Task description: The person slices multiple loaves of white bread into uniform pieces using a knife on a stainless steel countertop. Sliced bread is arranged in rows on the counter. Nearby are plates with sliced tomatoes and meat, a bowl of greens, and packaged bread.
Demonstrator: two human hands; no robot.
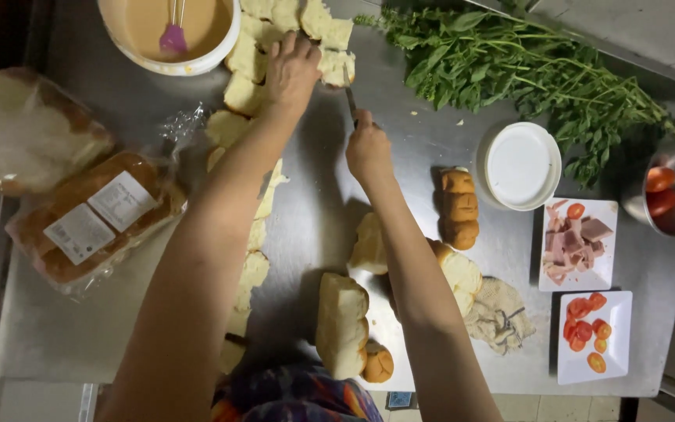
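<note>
My left hand [291,72] presses flat on a pale split bun [336,66] at the far end of a row of opened buns [245,94] that runs down the steel table [64,320]. My right hand [367,148] grips a knife [350,100]; its blade points away from me and meets the bun beside my left hand. Whole buns [342,322] lie near the front edge beneath my right forearm.
A white bowl of tan sauce with a purple brush [172,36] stands at the back. Bagged bread [91,223] lies left. Leafy greens [525,70], a white lid [522,166], a brown bun strip [459,207], plates of ham [576,242] and tomato halves [592,334], and a metal tomato bowl [669,191] fill the right.
</note>
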